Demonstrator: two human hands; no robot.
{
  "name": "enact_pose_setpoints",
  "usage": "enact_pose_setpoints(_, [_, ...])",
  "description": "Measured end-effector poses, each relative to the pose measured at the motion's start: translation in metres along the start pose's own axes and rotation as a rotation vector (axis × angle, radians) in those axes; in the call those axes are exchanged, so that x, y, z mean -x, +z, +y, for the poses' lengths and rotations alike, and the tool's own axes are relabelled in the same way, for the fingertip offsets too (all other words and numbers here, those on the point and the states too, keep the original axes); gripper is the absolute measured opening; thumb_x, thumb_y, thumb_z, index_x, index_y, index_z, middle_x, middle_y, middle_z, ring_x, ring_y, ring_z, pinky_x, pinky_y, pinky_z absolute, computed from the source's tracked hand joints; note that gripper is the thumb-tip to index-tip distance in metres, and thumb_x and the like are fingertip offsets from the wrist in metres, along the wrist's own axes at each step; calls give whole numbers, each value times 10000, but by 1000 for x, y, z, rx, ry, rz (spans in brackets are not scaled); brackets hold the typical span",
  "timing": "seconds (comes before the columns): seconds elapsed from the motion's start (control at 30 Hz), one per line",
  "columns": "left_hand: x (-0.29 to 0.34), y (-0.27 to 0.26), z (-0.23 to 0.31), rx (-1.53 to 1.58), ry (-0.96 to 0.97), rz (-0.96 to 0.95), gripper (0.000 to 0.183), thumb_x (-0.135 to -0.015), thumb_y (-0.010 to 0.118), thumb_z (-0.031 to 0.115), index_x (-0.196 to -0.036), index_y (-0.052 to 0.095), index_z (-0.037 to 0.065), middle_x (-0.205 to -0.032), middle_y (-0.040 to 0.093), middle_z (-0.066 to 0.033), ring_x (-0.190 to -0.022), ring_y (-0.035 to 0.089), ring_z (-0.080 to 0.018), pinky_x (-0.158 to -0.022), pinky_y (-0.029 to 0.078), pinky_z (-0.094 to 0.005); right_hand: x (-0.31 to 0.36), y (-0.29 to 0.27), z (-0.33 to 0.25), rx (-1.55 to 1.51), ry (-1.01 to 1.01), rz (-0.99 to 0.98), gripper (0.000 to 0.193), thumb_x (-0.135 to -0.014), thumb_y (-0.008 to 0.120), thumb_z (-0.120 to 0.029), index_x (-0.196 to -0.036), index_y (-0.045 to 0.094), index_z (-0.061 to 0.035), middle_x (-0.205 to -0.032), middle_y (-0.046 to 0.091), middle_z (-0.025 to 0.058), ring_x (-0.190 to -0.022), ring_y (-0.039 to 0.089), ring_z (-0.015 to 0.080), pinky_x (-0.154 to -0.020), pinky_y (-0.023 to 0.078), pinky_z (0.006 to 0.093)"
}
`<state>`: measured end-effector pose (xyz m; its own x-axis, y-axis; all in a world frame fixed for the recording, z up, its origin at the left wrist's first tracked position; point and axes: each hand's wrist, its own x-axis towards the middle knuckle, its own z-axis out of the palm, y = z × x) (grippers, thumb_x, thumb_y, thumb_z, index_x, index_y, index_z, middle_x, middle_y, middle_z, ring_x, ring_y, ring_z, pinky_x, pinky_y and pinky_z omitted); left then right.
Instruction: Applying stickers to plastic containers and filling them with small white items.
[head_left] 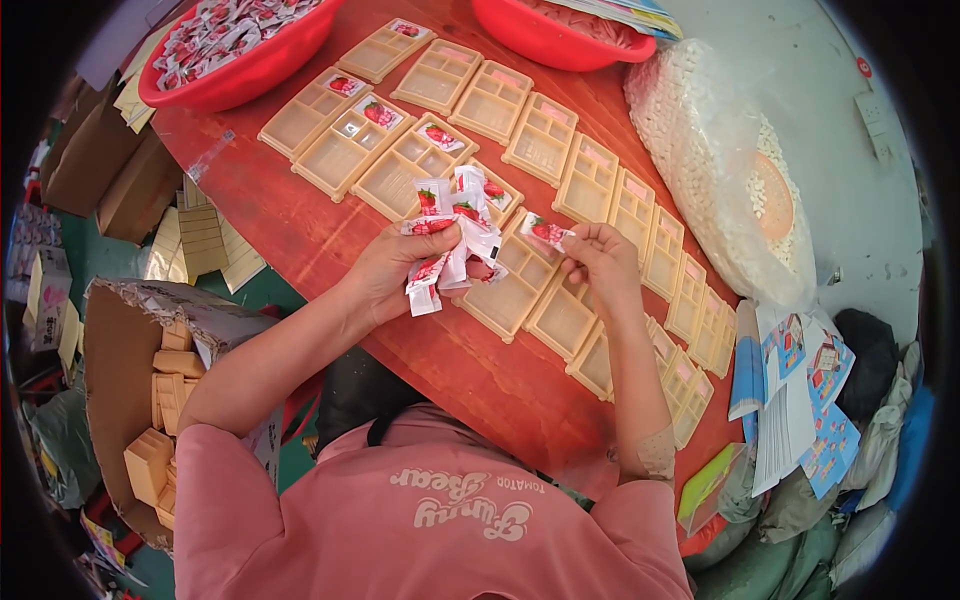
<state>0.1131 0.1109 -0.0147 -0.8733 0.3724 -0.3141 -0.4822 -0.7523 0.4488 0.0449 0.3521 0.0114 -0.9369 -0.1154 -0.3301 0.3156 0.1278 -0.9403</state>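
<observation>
A bunch of small white sachets with red strawberry pictures [470, 225] is gripped in my left hand [385, 275], over the tabletop. My right hand [605, 262] pinches a single strawberry sachet [545, 232] between thumb and fingers, just above a beige compartment tray [510, 290]. Two rows of such trays run across the table. In the near row, the trays to the left each carry a strawberry sachet [380, 113] in a small compartment. The far-row trays [540, 138] show a pale pink piece in a top compartment.
A red basin heaped with sachets [250, 75] stands at the table's far left, another red basin [560, 38] at the back. A clear bag of white pellets [740, 190] lies right. A cardboard box [115, 400] of beige trays sits left; printed sheets [800, 400] hang at the right edge.
</observation>
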Motion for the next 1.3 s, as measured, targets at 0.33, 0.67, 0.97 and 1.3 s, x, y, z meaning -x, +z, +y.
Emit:
enact_pose_setpoints(0.33, [2,17,-6,-193,-146,-44,321,-826,612,125,-1089,527,-37,-929,628,-171,-800,653,-270,-654,572,-363,16,12,-23,691,-333,46,195,-826,619,-196,-881,621,-10,-654,594,10,-551,534,53,-486,408,190])
enact_pose_setpoints(0.67, [-9,31,-26,-385,-279,-68,244,-801,625,52,-1020,586,-48,-883,641,-144,-750,654,-222,-619,570,-344,34,-24,-36,196,11,-465,128,-824,612,-104,-923,594,-25,-711,581,-7,-539,486,27,-433,339,135])
enact_pose_setpoints(0.97, [1,34,-22,-303,-253,-16,309,-814,615,122,-1045,540,-70,-864,634,-196,-709,661,-265,-573,573,-342,46,-51,22,755,-875,124,61,-780,590,10,-832,573,-15,-773,608,78,-679,606,159,-577,485,246])
enact_pose_setpoints(1.3, [-4,40,-32,-249,-301,-10,279,-805,629,79,-1035,552,-57,-876,631,-195,-749,658,-288,-609,578,-373,25,-66,36,1139,-1124,146,182,-711,594,54,-869,603,-36,-942,626,81,-845,627,238,-672,526,320])
